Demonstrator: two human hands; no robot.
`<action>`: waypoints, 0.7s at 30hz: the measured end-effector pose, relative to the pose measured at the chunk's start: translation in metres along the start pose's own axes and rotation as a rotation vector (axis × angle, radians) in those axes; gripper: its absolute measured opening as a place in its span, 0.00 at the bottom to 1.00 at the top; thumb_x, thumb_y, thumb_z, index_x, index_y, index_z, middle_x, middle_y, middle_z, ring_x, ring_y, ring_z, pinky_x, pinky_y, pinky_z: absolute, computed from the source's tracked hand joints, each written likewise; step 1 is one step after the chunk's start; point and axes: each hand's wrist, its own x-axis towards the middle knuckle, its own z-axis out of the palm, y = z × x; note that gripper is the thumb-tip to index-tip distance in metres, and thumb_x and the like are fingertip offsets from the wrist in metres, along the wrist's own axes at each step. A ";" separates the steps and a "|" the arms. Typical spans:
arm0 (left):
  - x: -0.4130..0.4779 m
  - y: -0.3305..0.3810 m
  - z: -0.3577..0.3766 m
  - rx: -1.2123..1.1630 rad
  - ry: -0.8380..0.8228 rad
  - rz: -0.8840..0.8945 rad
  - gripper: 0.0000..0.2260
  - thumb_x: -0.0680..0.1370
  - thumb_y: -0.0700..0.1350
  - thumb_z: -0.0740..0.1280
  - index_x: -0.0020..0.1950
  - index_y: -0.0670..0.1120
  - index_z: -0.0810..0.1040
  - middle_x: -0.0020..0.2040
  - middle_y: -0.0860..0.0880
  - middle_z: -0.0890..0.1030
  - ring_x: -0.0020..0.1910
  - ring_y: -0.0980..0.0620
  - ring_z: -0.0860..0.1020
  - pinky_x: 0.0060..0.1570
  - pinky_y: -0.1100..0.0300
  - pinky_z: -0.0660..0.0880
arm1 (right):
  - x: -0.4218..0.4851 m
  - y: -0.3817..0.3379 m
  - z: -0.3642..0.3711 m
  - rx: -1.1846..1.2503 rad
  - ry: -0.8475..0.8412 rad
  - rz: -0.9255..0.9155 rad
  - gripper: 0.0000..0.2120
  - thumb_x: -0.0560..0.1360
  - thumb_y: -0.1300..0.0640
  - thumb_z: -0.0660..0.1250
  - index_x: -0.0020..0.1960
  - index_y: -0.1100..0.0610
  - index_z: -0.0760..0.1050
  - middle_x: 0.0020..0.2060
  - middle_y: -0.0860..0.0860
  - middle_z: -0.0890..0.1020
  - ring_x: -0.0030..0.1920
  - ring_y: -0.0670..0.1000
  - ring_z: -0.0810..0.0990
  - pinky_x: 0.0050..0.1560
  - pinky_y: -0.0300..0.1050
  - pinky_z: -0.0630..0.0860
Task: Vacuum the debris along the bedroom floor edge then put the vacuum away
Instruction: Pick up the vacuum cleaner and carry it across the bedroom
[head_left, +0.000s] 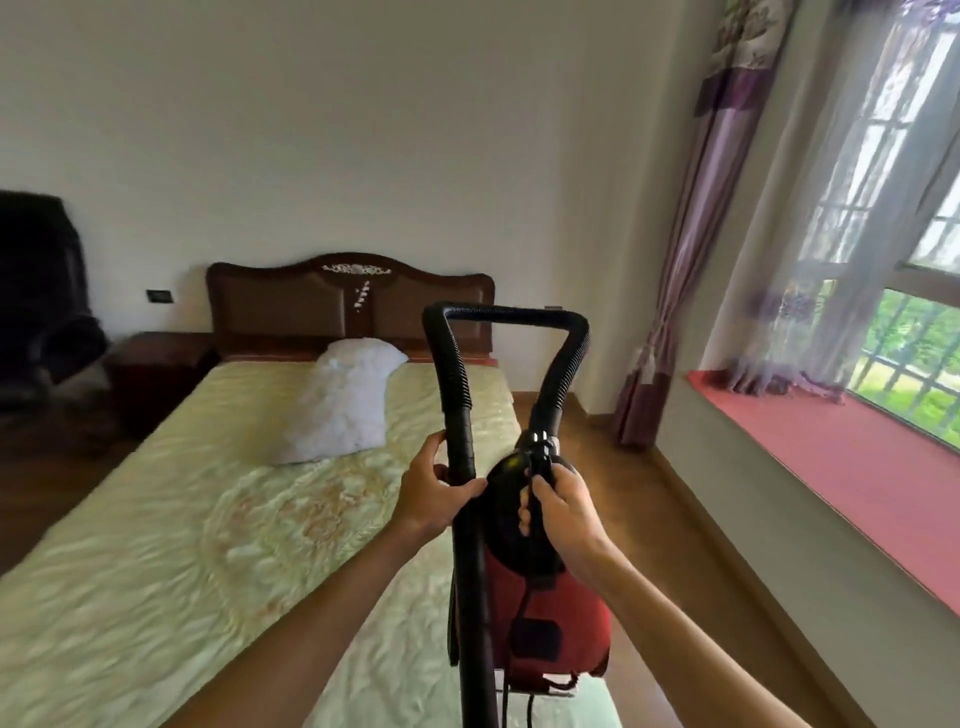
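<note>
A red and black canister vacuum (556, 608) hangs in the air in front of me, above the bed's right edge. My right hand (558, 506) grips the black carry handle on top of the vacuum. My left hand (434, 486) grips the black wand tube (467, 519), which runs down past the vacuum's left side. A ribbed black hose (506, 312) arches up from the wand and back down into the vacuum's top. A black cord dangles beneath the body.
A bed (182, 545) with a pale green cover and a white pillow (348, 400) fills the left. Wooden floor (639, 519) runs between the bed and a pink window ledge (841, 467) on the right. Purple curtains (675, 312) hang at the far corner. A dark nightstand (156, 374) stands at the back left.
</note>
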 end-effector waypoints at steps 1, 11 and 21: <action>0.000 -0.003 -0.011 0.003 0.041 -0.011 0.32 0.68 0.43 0.78 0.68 0.52 0.68 0.40 0.43 0.83 0.37 0.44 0.83 0.44 0.45 0.81 | 0.006 0.001 0.009 -0.022 -0.048 -0.006 0.07 0.83 0.64 0.53 0.48 0.61 0.67 0.31 0.53 0.73 0.26 0.49 0.70 0.27 0.44 0.71; -0.055 -0.026 -0.132 0.026 0.468 -0.154 0.30 0.70 0.42 0.77 0.66 0.55 0.67 0.42 0.43 0.83 0.40 0.45 0.84 0.41 0.44 0.82 | 0.022 0.009 0.125 -0.185 -0.524 -0.083 0.07 0.83 0.63 0.54 0.47 0.61 0.67 0.31 0.53 0.73 0.29 0.52 0.72 0.34 0.50 0.73; -0.170 -0.046 -0.253 0.066 0.814 -0.264 0.33 0.70 0.43 0.76 0.70 0.54 0.66 0.46 0.45 0.82 0.44 0.48 0.83 0.44 0.46 0.82 | -0.048 0.006 0.272 -0.051 -0.910 -0.015 0.07 0.83 0.64 0.53 0.49 0.60 0.67 0.33 0.53 0.72 0.29 0.50 0.71 0.31 0.43 0.73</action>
